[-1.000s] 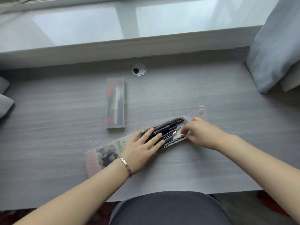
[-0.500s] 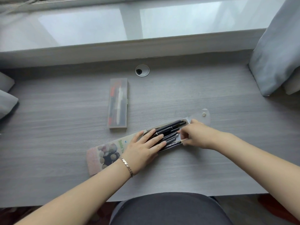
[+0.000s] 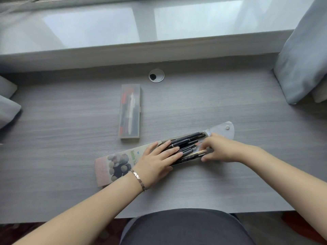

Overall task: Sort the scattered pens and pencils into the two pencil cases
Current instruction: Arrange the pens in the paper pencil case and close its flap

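Compared with 1 second ago, the right hand [image 3: 220, 150] sits lower against the open end of the printed pencil case [image 3: 122, 160], its fingertips now pinching the tip of a pale wooden pencil [image 3: 200, 152] at the case's near edge, where earlier they were at the upper corner by the flap. The left hand [image 3: 157, 162] has barely shifted: it lies flat and open, fingers spread, pressing down on the dark pens [image 3: 185, 140] bunched inside the case.

That case lies at the centre of the frame, slanting from lower left to upper right on the grey tabletop [image 3: 230, 103], its clear snap flap [image 3: 224, 129] folded open beyond the right hand. Its closed end shows a picture of round stones and green lettering (partly covered by the left wrist). The 2nd case, a translucent box [image 3: 130, 111], lies closed just above it, well apart, holding red, dark and white pens.
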{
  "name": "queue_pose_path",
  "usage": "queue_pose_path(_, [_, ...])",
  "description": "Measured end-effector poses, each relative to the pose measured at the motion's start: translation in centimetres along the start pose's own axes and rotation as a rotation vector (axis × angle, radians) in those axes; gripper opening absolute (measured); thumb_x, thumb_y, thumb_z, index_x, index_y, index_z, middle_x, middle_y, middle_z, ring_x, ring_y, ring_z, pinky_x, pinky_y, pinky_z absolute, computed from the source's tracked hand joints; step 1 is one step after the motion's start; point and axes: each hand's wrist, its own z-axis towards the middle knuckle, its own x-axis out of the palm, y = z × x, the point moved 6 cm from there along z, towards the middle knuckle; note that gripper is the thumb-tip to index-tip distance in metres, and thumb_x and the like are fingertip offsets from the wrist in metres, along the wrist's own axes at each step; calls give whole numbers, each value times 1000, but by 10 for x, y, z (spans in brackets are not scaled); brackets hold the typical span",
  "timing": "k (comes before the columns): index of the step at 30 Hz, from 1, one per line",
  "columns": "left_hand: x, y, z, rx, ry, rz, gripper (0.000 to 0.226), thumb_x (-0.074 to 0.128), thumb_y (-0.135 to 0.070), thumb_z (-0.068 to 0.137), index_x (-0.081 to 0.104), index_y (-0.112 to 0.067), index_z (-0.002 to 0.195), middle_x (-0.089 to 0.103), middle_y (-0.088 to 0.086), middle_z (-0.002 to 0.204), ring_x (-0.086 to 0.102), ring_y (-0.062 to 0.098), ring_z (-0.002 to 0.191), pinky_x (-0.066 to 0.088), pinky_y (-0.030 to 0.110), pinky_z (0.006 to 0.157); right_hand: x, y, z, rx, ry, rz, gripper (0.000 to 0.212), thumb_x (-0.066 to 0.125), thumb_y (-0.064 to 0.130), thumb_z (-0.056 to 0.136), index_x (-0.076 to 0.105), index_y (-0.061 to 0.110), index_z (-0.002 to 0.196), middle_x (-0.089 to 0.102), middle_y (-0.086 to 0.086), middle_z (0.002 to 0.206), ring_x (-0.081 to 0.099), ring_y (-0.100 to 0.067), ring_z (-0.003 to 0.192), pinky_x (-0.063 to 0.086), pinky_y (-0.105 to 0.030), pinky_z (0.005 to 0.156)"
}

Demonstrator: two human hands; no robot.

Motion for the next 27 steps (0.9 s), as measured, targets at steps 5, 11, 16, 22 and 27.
queue_pose_path(5, [-4, -1, 5, -48, -92, -60, 41, 44, -39, 75, 46, -35, 115, 69, -12, 110, 51, 14, 116, 33, 35, 97, 2, -3, -2, -11, -88, 79, 19, 67, 22, 80, 66, 11, 96, 38, 11, 74, 42, -12, 82, 30, -23, 64])
queue_pose_path(11, [-2, -1, 13, -139, -162, -97, 32, 46, -40, 74, 48, -39, 105, 72, -12, 97, 45, 11, 106, 45, 38, 90, 4, -5, -12, -136, -285, 240, 8, 74, 12, 74, 69, 14, 79, 64, -6, 88, 47, 1, 66, 35, -5, 62])
queue_pose_path(16, [-3, -4, 9, -89, -262, -84, 31, 49, -33, 73, 50, -36, 104, 73, -9, 95, 46, 13, 108, 31, 37, 90, 10, -8, -21, -131, -283, 314, 17, 70, 12, 78, 64, 27, 75, 45, 16, 65, 49, 14, 60, 35, -3, 60])
queue_pose_path(22, [-4, -7, 8, -26, -282, -62, 33, 49, -33, 71, 49, -34, 104, 74, -9, 93, 47, 11, 108, 32, 35, 89, 13, -20, -23, -25, -216, 452, 13, 66, 10, 81, 70, 22, 77, 55, 11, 60, 51, 8, 46, 37, -5, 51])
queue_pose_path(27, [0, -6, 5, -49, -282, -97, 28, 48, -28, 79, 50, -34, 106, 73, -8, 93, 46, 13, 112, 31, 34, 94, -10, -43, -29, 93, -174, 566, 14, 62, 5, 82, 67, 13, 72, 51, 7, 42, 41, 0, 36, 34, -13, 45])
